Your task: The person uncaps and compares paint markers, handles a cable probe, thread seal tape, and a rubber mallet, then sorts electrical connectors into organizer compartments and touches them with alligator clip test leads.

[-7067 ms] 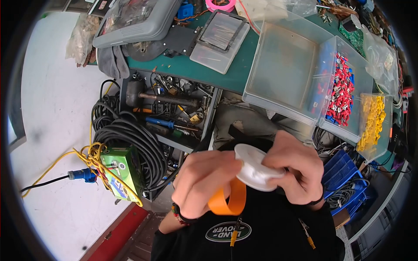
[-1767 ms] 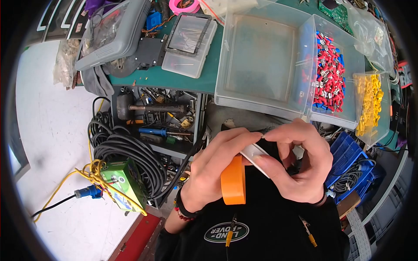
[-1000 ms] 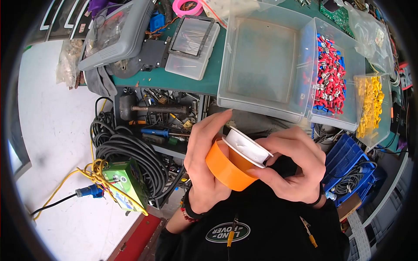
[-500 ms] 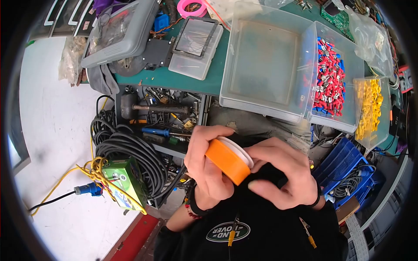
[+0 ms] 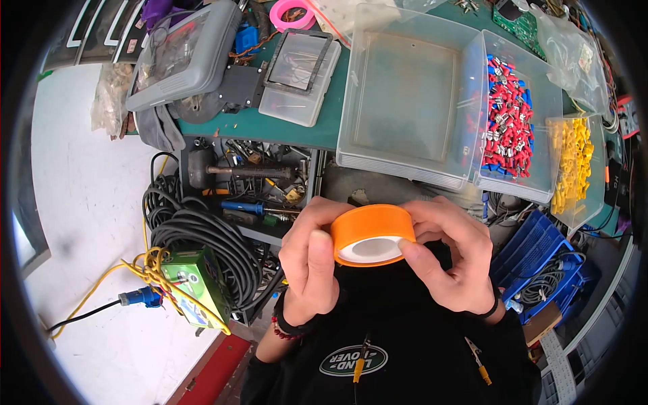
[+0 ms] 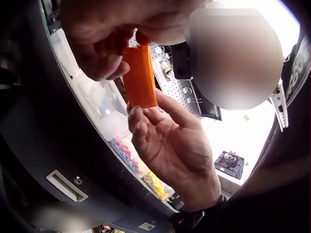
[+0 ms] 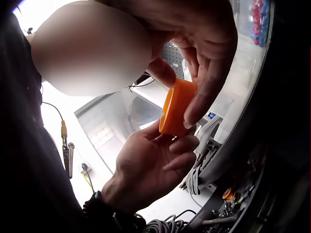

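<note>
Orange ring (image 5: 373, 225), white spool (image 5: 352, 252) inside, midair

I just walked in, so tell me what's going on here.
A person's left hand and right hand hold an orange ring between them, in front of a black shirt. A white spool sits inside the ring. Beyond, a clear bin holds red and blue connectors.

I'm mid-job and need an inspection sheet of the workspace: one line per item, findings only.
Surface: green bench top, with clear bins, some holding coloured connectors.
Job's things: orange ring with white spool inside, held off the bench.
Clutter: hammer and blue-handled tool in open drawer.
Hands: left hand and right hand grip opposite sides of the ring.
Cables: black cable coiled; yellow cord across green box.
Surroundings: blue crate on the right.
</note>
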Tool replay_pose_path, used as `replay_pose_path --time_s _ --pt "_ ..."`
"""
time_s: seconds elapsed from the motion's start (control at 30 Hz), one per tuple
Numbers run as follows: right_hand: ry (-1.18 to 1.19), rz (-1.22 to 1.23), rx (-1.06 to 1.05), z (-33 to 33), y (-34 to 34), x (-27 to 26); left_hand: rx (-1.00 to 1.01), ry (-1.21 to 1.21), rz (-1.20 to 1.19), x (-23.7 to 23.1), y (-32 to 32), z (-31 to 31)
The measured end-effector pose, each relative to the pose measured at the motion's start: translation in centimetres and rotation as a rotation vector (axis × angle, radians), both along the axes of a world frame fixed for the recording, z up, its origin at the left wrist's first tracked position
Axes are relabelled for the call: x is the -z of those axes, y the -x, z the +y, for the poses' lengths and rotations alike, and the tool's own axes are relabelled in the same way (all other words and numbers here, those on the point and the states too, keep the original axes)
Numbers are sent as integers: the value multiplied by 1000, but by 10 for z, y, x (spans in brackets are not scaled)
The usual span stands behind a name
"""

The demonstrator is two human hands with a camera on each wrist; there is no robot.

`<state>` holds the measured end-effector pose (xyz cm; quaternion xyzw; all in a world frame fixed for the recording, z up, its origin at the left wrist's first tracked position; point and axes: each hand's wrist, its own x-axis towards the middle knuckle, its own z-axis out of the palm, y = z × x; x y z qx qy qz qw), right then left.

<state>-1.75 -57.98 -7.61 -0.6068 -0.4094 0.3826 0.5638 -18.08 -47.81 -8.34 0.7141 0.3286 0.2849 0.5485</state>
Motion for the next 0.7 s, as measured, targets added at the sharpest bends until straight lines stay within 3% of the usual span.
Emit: replay_pose_path --time_s 0.17,0.27,0.53,0.7 --pt "-51 178 -60 0 2 3 1 -14 -176 6 2 -4" --pt "-28 193 -86 -1 1 5 -56 91 -94 2 7 -6" --pt "100 278 -117 -2 4 8 128 310 -93 3 21 1" --pt "194 222 -164 3 7 18 100 265 34 2 33 4"
